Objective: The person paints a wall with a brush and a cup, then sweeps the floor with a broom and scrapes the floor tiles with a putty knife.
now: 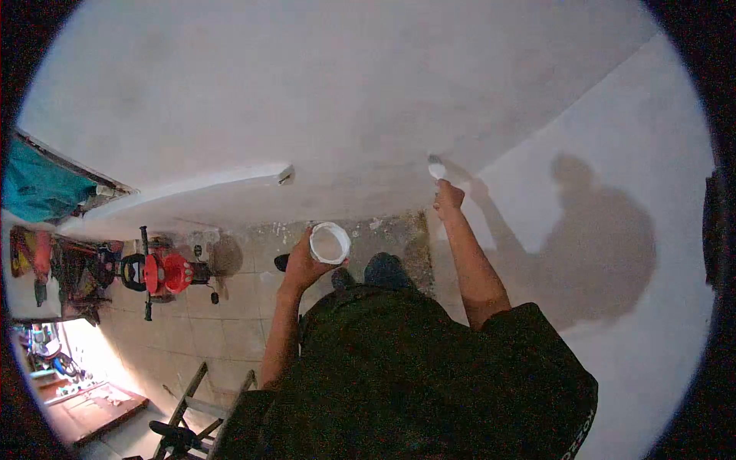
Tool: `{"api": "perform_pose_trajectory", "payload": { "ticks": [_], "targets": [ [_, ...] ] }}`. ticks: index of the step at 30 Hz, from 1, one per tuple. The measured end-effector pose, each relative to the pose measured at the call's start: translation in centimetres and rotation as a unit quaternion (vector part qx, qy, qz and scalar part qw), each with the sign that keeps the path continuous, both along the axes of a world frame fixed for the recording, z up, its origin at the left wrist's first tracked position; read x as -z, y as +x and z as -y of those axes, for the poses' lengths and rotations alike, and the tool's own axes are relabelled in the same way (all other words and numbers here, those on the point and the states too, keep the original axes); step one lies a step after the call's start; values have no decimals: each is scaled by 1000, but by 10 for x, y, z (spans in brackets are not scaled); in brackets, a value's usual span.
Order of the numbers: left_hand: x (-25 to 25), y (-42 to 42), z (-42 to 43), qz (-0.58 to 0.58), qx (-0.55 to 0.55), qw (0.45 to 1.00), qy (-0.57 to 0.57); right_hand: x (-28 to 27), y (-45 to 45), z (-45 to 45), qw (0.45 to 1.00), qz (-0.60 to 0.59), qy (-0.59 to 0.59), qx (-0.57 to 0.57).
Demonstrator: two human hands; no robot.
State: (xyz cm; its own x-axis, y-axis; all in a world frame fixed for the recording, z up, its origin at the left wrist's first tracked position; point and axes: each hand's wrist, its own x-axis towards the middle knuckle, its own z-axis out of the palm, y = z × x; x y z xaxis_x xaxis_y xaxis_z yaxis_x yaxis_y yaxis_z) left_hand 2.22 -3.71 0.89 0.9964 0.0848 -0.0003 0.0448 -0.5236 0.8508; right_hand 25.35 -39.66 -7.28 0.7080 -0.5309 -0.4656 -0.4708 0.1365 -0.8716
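Held in the left grip (303, 268), at the lower middle of the view: an open white tub (330, 244). Curled round the tub's left side, near the rim, with fingers reaching beneath; mouth facing up toward the camera, pale inside. Snug on that side, with the tub just to the right of the palm.

Closed firmly in the right grip (448, 198), farther up and to the right: a small tool (435, 167). Gripped at its near end, with the rest projecting beyond the fingers, up and slightly left. White in the body, dark at the tip; too small to tell brush from scraper. Pointed at the wall (368, 100), close to the corner with the side wall (636, 368). Cannot tell touching from just short of it. Well apart, tub and tool, with the right arm stretched out and the left bent lower down.

On the side wall, a broad shadow (602, 245) of body and arm. Along the wall to the left, a white ledge (192, 188). Below, on the tiled floor (238, 330), a red machine (172, 272) and, nearer, a ladder (195, 406).
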Motion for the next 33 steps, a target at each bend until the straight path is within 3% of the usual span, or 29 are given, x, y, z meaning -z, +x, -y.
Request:
{"api": "perform_pose_trajectory", "payload": {
  "ticks": [3,5,7,9,10,13,16,18,20,22,24,27,29,30,31,32,33],
  "targets": [
    [3,2,-1,-27,21,999,-23,94,73,85,968,150,-134,-147],
    [13,-2,-3,-32,15,999,-29,-108,19,23,991,130,-4,9],
    [13,0,-4,-35,13,999,-33,-174,16,38,980,189,0,-58],
    [3,-3,-4,-35,11,999,-30,-246,-4,23,966,243,58,67],
    [10,0,-5,-36,12,999,-31,-273,-8,25,955,282,68,53],
    [43,4,-7,-23,1,999,22,-294,-10,46,931,354,85,11],
    [35,13,-6,-27,27,999,-17,-274,-10,43,922,379,76,7],
    [-4,17,3,-36,19,999,-6,-230,-7,39,938,321,75,107],
    [-2,20,5,-28,16,999,-1,-93,30,93,952,294,-91,11],
    [6,24,6,-21,14,1000,3,-103,4,40,979,147,108,92],
    [16,27,6,-13,17,1000,21,-62,2,36,993,65,83,51],
    [-24,28,15,-37,33,999,11,2,10,53,995,-30,82,50],
    [-22,22,5,-43,26,999,-12,99,44,110,988,127,-52,-71],
    [-19,19,-1,-49,20,998,-35,81,42,101,964,209,-112,-116],
    [-15,18,-3,-51,17,998,-36,54,44,103,987,151,-24,-54],
    [-6,16,-4,-32,3,999,-25,-49,24,64,993,99,64,24],
    [2,13,-5,-14,-10,1000,-13,-90,23,64,983,144,111,28]
  ]
}}
